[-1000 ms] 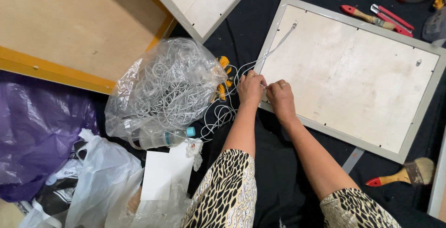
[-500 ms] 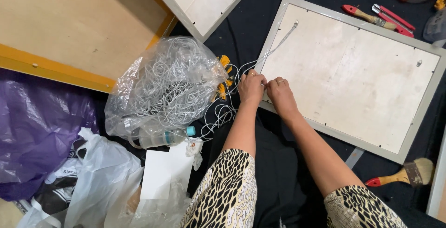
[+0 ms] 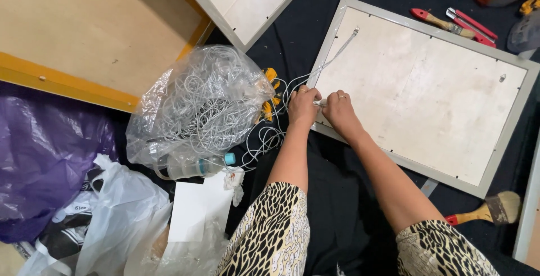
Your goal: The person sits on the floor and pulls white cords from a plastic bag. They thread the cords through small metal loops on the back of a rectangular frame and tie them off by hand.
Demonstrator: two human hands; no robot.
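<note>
Barely shifted, both hands [image 3: 322, 107] still pinch white cord [image 3: 337, 56] at frame [image 3: 509, 124].

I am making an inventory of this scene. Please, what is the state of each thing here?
Picture frame: lying face down.
White cord: fixed at the frame's hook, pinched by both hands.
Left hand: closed on cord.
Right hand: closed on cord.
Clear bag: full of tangled cord.
Paintbrush: lying flat.

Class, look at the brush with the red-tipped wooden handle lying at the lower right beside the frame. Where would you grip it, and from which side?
Grip the paintbrush by its wooden handle, probably coming from the left, near the right hand. The handle lies flat on the black cloth pointing left; the bristles face right, close to a white board's edge.
</note>
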